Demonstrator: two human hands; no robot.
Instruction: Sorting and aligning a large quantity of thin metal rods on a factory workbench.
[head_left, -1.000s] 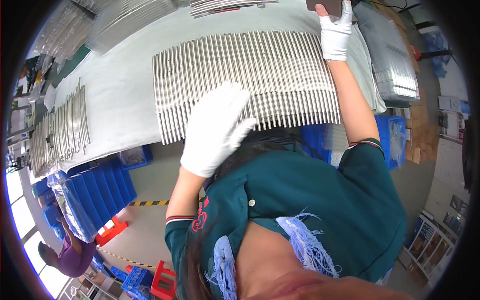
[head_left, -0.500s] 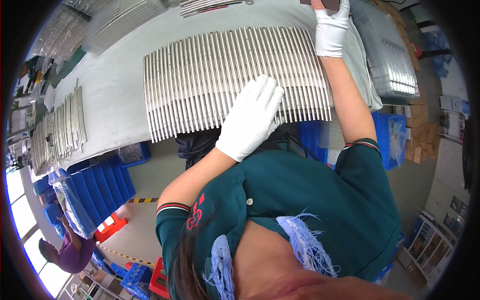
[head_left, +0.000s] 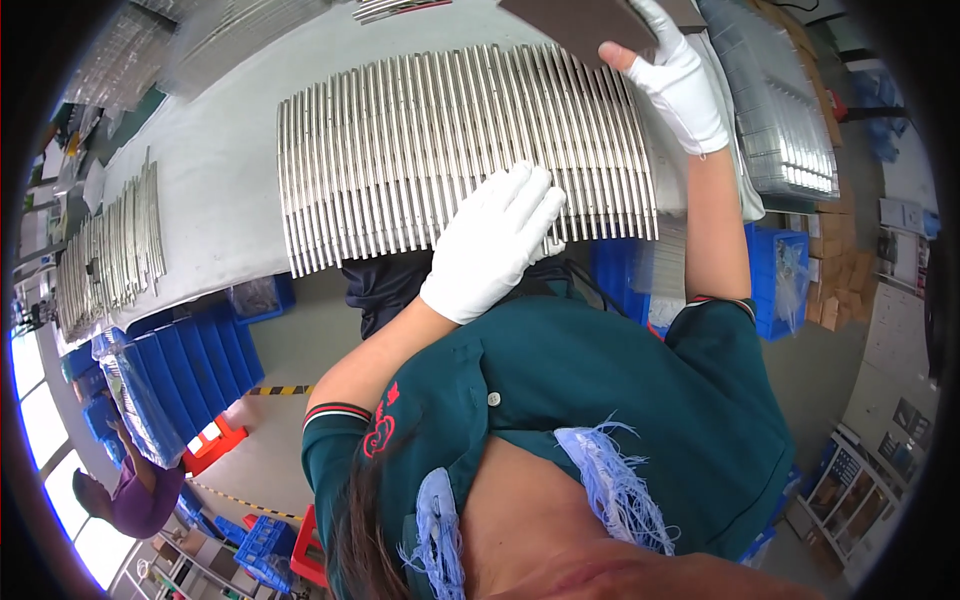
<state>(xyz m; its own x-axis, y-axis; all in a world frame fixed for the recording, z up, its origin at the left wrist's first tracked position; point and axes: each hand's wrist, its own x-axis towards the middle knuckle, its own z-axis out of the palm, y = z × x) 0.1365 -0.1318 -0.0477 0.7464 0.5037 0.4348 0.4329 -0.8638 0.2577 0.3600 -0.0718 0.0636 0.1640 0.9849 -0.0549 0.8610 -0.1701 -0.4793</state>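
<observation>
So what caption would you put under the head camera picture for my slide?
Gloved left hand rests on a row of shiny metal rods while the right hand holds a dark flat board above them.

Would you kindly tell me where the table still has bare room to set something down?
The widest bare stretch of the grey table lies between the big row of metal rods and the smaller rod bundle at the left. A narrow strip runs above the big row. The right is crowded: left hand on the rods, right hand holding a dark sheet, bagged stacks beyond.
</observation>
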